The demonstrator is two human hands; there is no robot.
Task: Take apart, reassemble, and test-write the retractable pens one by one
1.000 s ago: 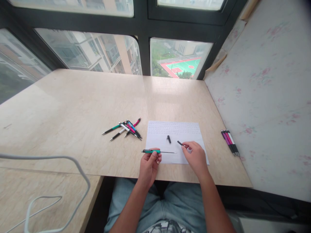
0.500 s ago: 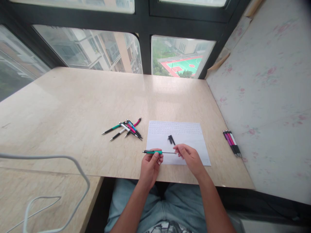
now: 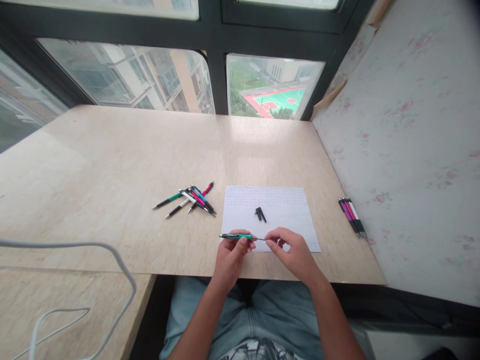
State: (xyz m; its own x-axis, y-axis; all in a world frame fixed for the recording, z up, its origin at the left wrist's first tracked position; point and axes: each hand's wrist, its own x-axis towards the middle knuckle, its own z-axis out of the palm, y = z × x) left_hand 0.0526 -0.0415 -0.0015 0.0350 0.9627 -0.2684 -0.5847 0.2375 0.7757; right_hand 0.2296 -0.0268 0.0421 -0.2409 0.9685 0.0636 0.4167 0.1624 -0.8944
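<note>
My left hand (image 3: 231, 255) is closed around the green barrel of a pen (image 3: 236, 236), held level above the lower left of the paper (image 3: 277, 200). From the barrel's right end a thin refill (image 3: 259, 239) sticks out, partly inside the barrel. My right hand (image 3: 290, 250) pinches the refill's outer end between thumb and fingertips, so its tip is hidden. Just beyond my hands, small black pen parts (image 3: 260, 215) lie on the sheet, apart from both hands.
A loose pile of several pens (image 3: 191, 200) lies left of the paper. More pens (image 3: 352, 217) rest side by side near the wall at right. A white cable (image 3: 116, 255) loops over the lower left. The table's front edge runs just above my lap.
My right hand has moved left toward the barrel, and less of the refill shows outside it. The left hand keeps its hold on the pen. The view has shifted slightly.
</note>
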